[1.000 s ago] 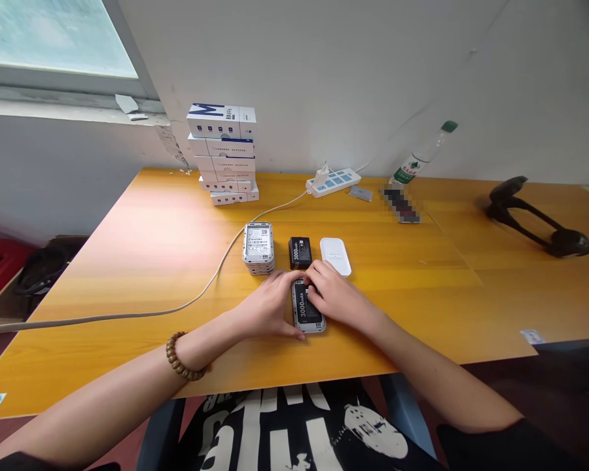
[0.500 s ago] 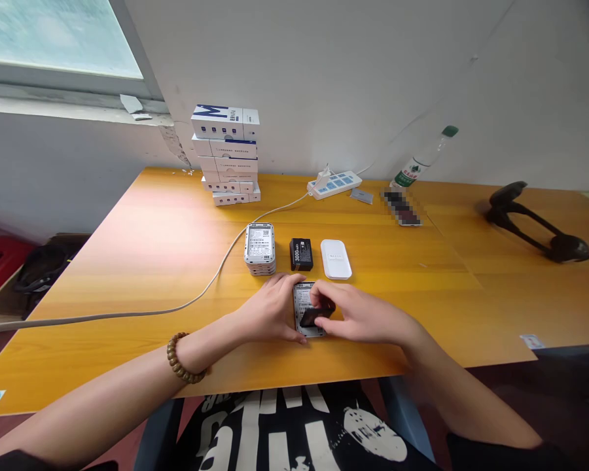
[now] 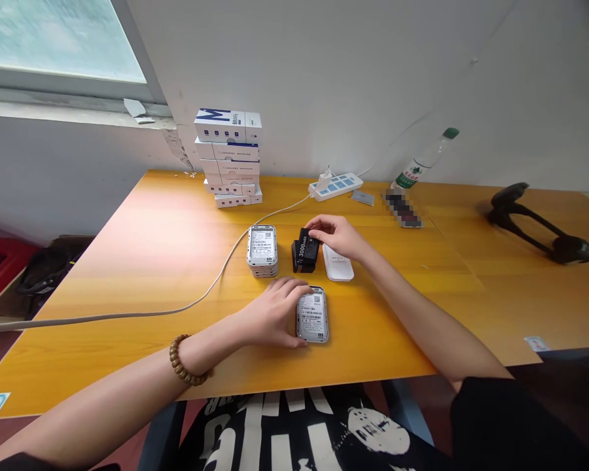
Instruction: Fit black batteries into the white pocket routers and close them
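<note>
My left hand (image 3: 278,313) grips the left side of a white rectangular device (image 3: 313,317), which lies back up with its labelled battery bay exposed. Between the thumb and fingers of my right hand (image 3: 334,234) is a black battery (image 3: 309,247) printed "3000mAh". It is tilted over a small stack of black batteries (image 3: 303,267), touching or just above it; I cannot tell which. Right of that stack lies a white cover (image 3: 338,264), partly behind my right hand. A stack of similar opened devices (image 3: 262,247) stands to the left.
White boxes (image 3: 230,161) are piled near the wall. A cable (image 3: 196,302) runs across the left of the table to a power strip (image 3: 336,186). A water bottle (image 3: 425,160), a blurred-out phone (image 3: 403,209) and a black stand (image 3: 540,222) are on the right.
My right hand has taken the black battery off the device and moved it away from me to the battery stack. The device's label now shows. My left hand stays at the device.
</note>
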A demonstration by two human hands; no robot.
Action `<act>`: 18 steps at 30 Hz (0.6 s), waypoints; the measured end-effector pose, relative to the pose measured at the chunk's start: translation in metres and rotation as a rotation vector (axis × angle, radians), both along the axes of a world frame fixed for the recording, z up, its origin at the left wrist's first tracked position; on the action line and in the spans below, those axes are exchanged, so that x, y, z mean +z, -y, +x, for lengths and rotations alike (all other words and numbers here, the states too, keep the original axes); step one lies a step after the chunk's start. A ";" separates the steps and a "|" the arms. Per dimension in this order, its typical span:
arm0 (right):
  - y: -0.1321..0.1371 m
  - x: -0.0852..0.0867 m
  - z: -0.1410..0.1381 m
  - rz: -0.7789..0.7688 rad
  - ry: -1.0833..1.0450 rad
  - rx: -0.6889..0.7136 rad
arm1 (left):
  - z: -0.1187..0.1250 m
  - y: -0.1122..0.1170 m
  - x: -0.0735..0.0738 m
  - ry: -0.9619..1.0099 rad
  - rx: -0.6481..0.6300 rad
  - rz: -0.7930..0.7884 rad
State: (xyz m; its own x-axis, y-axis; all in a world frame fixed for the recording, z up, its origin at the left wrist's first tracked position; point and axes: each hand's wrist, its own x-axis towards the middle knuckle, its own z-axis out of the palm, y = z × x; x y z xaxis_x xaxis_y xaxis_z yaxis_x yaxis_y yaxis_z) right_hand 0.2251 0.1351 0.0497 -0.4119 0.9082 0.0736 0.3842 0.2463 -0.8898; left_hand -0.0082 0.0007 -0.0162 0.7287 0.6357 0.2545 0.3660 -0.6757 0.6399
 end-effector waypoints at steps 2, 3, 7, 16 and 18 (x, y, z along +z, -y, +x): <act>-0.011 -0.011 -0.002 -0.010 0.040 0.024 | 0.000 0.001 0.004 0.028 -0.032 0.021; -0.012 -0.015 -0.003 -0.005 0.061 0.033 | -0.001 0.002 0.008 0.053 -0.048 0.032; -0.006 -0.018 -0.005 0.092 0.218 0.006 | -0.009 -0.002 0.028 0.211 -0.063 0.076; 0.015 0.000 0.006 0.152 0.518 0.259 | -0.079 -0.064 0.053 0.353 0.370 0.139; 0.016 0.001 0.008 0.127 0.544 0.296 | -0.091 -0.075 0.046 0.310 0.413 0.102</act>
State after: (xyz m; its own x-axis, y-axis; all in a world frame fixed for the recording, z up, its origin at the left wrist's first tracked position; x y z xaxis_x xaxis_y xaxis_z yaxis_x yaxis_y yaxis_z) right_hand 0.2330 0.1189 0.0504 -0.6533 0.7480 -0.1171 0.6726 0.5024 -0.5433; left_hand -0.0988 0.0759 0.0296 0.3036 0.8147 0.4941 0.4186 -0.5799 0.6989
